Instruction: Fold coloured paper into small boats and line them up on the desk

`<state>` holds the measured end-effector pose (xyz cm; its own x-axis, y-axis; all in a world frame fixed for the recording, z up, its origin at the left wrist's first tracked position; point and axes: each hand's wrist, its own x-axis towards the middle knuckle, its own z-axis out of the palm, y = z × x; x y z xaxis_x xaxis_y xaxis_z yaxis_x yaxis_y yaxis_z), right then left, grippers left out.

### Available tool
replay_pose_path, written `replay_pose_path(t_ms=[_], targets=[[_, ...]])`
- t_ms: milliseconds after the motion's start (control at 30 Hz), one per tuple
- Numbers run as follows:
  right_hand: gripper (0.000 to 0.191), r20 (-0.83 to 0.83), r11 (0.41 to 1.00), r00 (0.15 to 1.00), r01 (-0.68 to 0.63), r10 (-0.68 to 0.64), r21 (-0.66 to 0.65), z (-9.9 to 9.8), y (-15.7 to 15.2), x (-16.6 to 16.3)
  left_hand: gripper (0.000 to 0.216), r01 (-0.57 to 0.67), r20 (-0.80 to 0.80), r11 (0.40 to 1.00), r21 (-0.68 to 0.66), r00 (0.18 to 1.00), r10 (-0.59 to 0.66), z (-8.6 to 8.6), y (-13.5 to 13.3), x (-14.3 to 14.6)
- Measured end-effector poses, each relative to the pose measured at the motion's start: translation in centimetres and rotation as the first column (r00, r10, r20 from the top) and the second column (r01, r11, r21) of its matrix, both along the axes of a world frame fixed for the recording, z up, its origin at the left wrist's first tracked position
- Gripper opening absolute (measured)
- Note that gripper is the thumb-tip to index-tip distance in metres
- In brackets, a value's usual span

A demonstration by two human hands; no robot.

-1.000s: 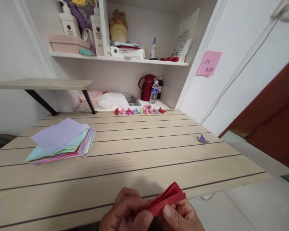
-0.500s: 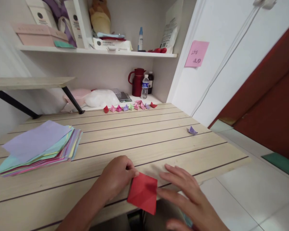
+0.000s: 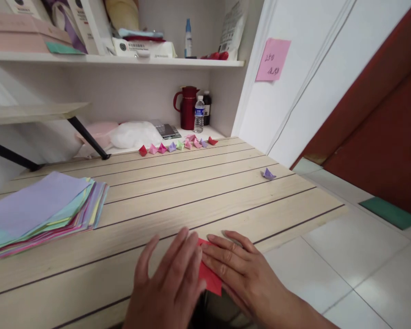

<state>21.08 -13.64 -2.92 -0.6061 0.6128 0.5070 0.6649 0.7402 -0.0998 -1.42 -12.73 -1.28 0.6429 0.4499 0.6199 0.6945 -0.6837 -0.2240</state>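
Note:
A folded red paper point(image 3: 209, 277) lies at the near edge of the wooden table point(image 3: 178, 196), partly overhanging it. My left hand point(image 3: 169, 285) lies flat with fingers spread on the paper's left part. My right hand point(image 3: 241, 269) presses flat on its right part. Most of the paper is hidden under both palms. A stack of coloured paper sheets point(image 3: 41, 212) with a lilac sheet on top sits at the left. A row of small folded paper shapes point(image 3: 178, 145) lines the table's far edge. One purple folded shape point(image 3: 268, 173) lies alone at the right.
Behind the table an alcove holds a red jug point(image 3: 187, 107), a water bottle point(image 3: 199, 115), a white bag point(image 3: 135, 135) and a pink basin. A shelf above carries boxes and bottles. A pink note point(image 3: 272, 59) sticks on the white wall. Tiled floor and a red door lie right.
One second ago both hands held the red paper up in the air; then it went down onto the table edge. Now both palms lie flat on it. The view has tilted down.

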Motion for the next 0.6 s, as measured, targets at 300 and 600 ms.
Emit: replay_pose_path(t_ms=[300,600], targets=[[0.029,-0.118,0.964,0.993,-0.003,-0.029,-0.267,1.6,0.6,0.2,0.032,-0.059,0.05,0.992,-0.115,0.997,0.065,-3.5,-1.4,-0.5],[0.002,-0.169,0.929,0.977,0.061,-0.131,-0.364,2.2,2.5,-0.1,0.017,-0.171,0.216,0.948,-0.27,0.948,0.233,-2.8,-1.3,0.8]])
